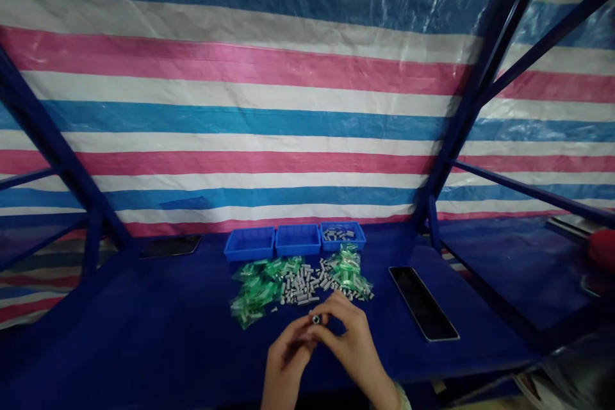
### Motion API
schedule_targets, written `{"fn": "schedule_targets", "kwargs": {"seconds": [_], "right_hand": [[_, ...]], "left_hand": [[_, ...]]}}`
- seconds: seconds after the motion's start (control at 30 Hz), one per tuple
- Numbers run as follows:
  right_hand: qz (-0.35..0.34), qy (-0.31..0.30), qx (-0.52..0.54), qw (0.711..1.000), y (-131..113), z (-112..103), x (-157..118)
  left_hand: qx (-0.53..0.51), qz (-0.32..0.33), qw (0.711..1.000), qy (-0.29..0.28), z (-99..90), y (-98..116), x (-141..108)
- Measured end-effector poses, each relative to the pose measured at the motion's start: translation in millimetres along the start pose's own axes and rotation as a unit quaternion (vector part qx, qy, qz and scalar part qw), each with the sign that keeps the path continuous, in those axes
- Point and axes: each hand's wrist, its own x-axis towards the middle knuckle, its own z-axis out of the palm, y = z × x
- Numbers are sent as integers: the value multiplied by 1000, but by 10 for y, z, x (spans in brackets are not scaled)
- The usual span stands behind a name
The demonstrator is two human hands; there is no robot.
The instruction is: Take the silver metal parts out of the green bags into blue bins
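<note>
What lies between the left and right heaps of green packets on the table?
In the head view, a loose spread of small grey pieces lies between the left heap and the right heap.

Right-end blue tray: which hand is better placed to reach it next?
Probably the right hand: the tray is closer to it than to the left hand, though that right hand holds a small round piece.
</note>
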Motion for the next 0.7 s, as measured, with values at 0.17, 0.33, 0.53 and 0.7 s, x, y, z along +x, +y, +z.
{"fn": "schedule_targets", "kwargs": {"seconds": [0.17, 0.33, 0.53, 0.7], "right_hand": [[94, 34, 137, 986, 165, 49, -26], [146, 27, 273, 950, 327, 162, -98], [67, 76, 75, 992, 557, -101, 315], [-7, 106, -110, 988, 930, -373, 1031]], "left_hand": [[60, 51, 997, 18, 0, 130, -28], [129, 117, 985, -6, 18, 113, 8], [186, 163, 968, 41, -124, -40, 201], [205, 172, 960, 80, -149, -259, 311]]}}
